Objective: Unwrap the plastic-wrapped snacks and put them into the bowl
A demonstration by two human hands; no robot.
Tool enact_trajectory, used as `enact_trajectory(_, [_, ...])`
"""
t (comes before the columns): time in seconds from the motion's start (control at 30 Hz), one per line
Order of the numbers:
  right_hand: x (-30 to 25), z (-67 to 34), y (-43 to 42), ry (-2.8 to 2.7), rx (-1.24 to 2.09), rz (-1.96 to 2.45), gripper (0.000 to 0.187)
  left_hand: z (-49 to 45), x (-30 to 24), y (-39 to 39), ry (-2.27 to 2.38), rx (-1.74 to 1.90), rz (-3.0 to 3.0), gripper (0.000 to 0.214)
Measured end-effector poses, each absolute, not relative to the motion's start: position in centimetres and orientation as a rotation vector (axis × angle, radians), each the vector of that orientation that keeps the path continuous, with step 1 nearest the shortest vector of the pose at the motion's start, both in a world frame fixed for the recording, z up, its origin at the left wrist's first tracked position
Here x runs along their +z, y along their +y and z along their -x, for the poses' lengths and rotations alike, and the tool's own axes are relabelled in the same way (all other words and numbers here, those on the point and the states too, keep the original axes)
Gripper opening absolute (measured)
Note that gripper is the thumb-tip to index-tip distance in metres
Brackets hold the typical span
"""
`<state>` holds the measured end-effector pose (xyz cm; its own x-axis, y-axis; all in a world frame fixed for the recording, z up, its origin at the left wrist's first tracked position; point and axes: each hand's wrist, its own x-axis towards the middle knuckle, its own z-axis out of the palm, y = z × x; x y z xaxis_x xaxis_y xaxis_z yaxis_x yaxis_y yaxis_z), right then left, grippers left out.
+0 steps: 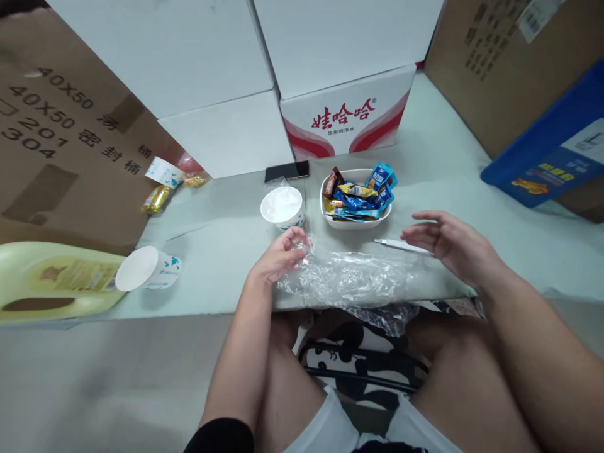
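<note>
A crumpled sheet of clear plastic film [352, 277] lies across the near edge of the pale table [221, 233] and hangs over it. My left hand [282, 255] pinches the film's left corner with its fingers closed. Just right of the film, my right hand [448, 242] hovers with fingers spread and holds nothing. A white pen-like tool [399, 244] lies under its fingertips. Behind the film stand a white paper cup [282, 207] covered with film and a white bowl [355, 221] full of wrapped snacks.
A paper cup [146, 269] lies on its side at the left beside a pale yellow jug [51, 280]. A black phone [287, 170] lies against the white cartons [346, 119]. Loose snack packets [158, 198] sit far left. Brown cardboard boxes flank both sides; a blue box [552, 148] lies at the right.
</note>
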<state>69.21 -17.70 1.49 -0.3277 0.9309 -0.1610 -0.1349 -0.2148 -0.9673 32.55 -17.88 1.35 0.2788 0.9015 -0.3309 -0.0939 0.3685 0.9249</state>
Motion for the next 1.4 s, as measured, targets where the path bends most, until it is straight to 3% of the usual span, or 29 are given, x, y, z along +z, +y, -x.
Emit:
enact_trajectory(0.13, [1.3,-64.9,-16.9,-1.337,1.795,1.072,0.043,-33.9,1.2,-18.1,0.904,0.613,-1.042,0.052])
enact_trajectory(0.27, [3.1,-62.9,-18.5,-2.109,1.819,1.048,0.039,-34.7,0.9,-18.0,0.872,0.65,-1.068,0.054])
enact_trajectory(0.4, [5.3,-64.5,-20.9,-2.516,1.567,1.005,0.006,-34.8,0.7,-17.9,0.957,0.838,-1.032,0.055])
enact_trajectory(0.57, [3.6,-63.2,-20.6,-1.869,1.584,1.054,0.021,-35.8,1.2,-17.6,0.858,0.742,-0.986,0.057])
enact_trajectory(0.63, [2.2,-61.3,-20.4,-1.728,1.735,1.058,0.042,-36.2,1.7,-17.5,0.812,0.693,-0.995,0.058])
enact_trajectory(0.67, [1.7,-60.4,-20.4,-1.77,1.87,1.007,0.04,-36.2,1.9,-17.5,0.802,0.689,-1.003,0.058])
enact_trajectory(0.73, [1.2,-59.1,-20.7,-1.923,2.096,0.878,0.018,-36.0,2.3,-17.5,0.802,0.694,-1.014,0.063])
enact_trajectory(0.8, [1.4,-58.5,-21.0,-1.989,2.164,0.811,0.005,-35.5,2.2,-17.6,0.842,0.731,-0.992,0.073])
enact_trajectory(0.9, [2.0,-58.7,-20.8,-1.901,1.962,0.893,0.006,-34.8,1.7,-17.7,0.999,0.919,-0.849,0.079])
enact_trajectory(1.03, [1.9,-59.3,-19.7,-1.681,1.658,1.117,0.013,-34.4,1.0,-17.8,1.088,1.142,-0.643,0.06])
enact_trajectory(1.1, [1.7,-59.3,-19.3,-1.588,1.611,1.153,0.016,-34.8,1.0,-18.1,1.014,1.176,-0.59,0.06])
enact_trajectory(1.27, [1.6,-58.9,-19.5,-1.526,1.442,1.18,0.02,-37.4,0.9,-19.4,0.791,0.891,-0.695,0.08])
enact_trajectory(1.4, [1.3,-59.0,-19.5,-1.618,1.392,1.155,0.025,-38.7,0.6,-19.9,0.951,0.88,-1.002,0.039])
